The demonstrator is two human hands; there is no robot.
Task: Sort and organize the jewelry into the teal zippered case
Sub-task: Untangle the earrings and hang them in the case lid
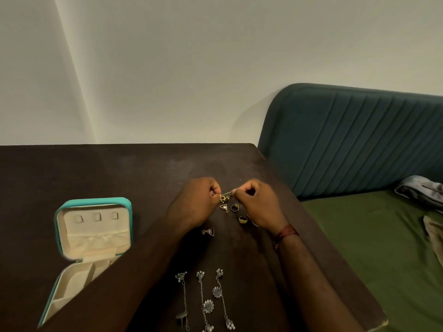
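The teal zippered case (94, 202) lies open at the left of the dark table, its cream lid propped up and its compartments partly hidden by my left forearm. My left hand (199, 200) and my right hand (259, 202) meet above the table's middle, both pinching a small gold earring (224, 198) between their fingertips. Just below them lie a triangular gold earring (224, 207), two rings (235, 208) (243, 219) and a second triangular earring (208, 231). Three long silver chain earrings (203, 300) lie side by side near the front edge.
The dark wooden table (96, 168) ends at a right edge beside a bed with a green sheet (371, 248) and a teal padded headboard (347, 140). Grey cloth (419, 190) lies on the bed. A pale wall stands behind.
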